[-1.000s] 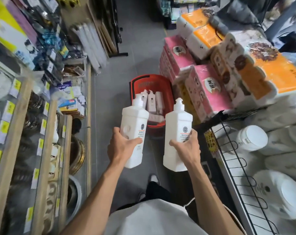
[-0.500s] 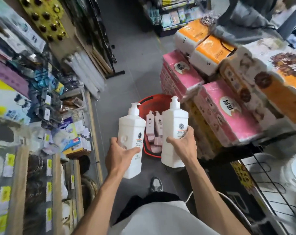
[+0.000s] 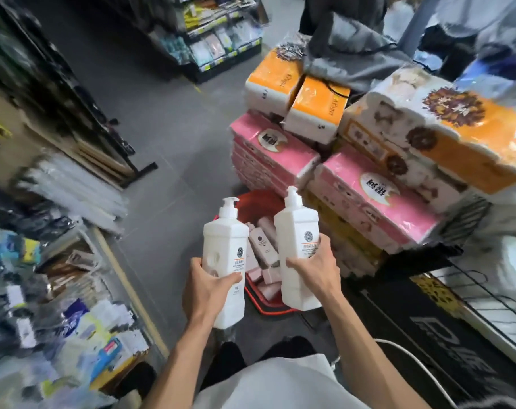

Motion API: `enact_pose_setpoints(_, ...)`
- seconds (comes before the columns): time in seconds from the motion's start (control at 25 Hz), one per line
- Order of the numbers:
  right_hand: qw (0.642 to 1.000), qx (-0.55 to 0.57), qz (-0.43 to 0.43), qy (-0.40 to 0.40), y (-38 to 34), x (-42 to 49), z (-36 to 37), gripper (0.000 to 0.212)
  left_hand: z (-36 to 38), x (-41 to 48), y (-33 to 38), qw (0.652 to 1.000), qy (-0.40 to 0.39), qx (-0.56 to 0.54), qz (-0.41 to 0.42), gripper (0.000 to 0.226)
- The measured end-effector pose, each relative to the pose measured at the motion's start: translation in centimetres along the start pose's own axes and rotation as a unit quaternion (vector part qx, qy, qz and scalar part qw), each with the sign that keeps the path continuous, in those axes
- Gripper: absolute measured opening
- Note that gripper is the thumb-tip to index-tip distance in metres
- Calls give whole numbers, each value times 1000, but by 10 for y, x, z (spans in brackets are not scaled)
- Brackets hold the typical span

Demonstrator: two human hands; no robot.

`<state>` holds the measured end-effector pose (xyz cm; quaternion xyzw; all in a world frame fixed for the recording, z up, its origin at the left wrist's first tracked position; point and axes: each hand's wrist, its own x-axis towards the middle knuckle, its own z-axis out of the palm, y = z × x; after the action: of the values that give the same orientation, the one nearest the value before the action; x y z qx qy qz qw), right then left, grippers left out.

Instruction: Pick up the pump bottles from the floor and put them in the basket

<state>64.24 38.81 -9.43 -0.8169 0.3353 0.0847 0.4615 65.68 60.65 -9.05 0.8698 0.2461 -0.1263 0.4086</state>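
Note:
Two tall white pump bottles are held upright in the air over the aisle. My left hand [image 3: 208, 286] grips the left pump bottle [image 3: 225, 246] around its lower half. My right hand [image 3: 317, 268] grips the right pump bottle [image 3: 296, 231] at its middle. Behind and below both bottles a red basket [image 3: 255, 206] stands on the grey floor, with several small pale pink pump bottles [image 3: 264, 246] lying inside. The two white bottles hide much of the basket's front.
Stacked pink tissue packs [image 3: 366, 196] and orange paper packs [image 3: 316, 104] press against the basket's right side. A shelf of packaged goods [image 3: 62, 290] lines the left. A wire rack [image 3: 487, 296] stands at the right. Grey floor [image 3: 168, 160] stretches ahead.
The view has tilted up and I have moved closer to the basket. Both bottles stay gripped and now hang nearer over the basket's front.

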Motion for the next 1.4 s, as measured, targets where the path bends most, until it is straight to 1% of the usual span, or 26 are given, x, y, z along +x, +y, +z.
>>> enact_pose_setpoints(0.2, 991, 53, 87, 90, -23, -16, 28, 74, -25, 68, 31, 992, -86, 58, 78, 65)
enact_pose_setpoints(0.44, 973, 95, 146, 152, -29, -18, 48, 74, -10, 112, 62, 975, -162, 76, 129, 69)
enact_pose_setpoints(0.6, 961, 122, 172, 181, -25, -4, 46, 76, 7, 129, 79, 967, -186, 89, 150, 69)
enact_pose_setpoints(0.8, 949, 161, 190, 193, -22, 21, 37, 75, 23, 141, 106, 958, -192, 119, 176, 67)
enact_pose_setpoints(0.96, 951, 162, 189, 183, -24, 37, 32, 72, 31, 149, 117, 960, -189, 114, 174, 65)
enact_pose_setpoints(1.12, 950, 158, 192, 188, -35, 56, 36, 71, 43, 171, 121, 961, -200, 112, 152, 65)
enact_pose_setpoints(1.24, 944, 154, 218, 194, -43, 66, 46, 71, 45, 191, 122, 957, -219, 118, 147, 65)
enact_pose_setpoints(1.4, 921, 167, 268, 228, -63, 78, 76, 71, 44, 240, 130, 943, -248, 151, 165, 66)
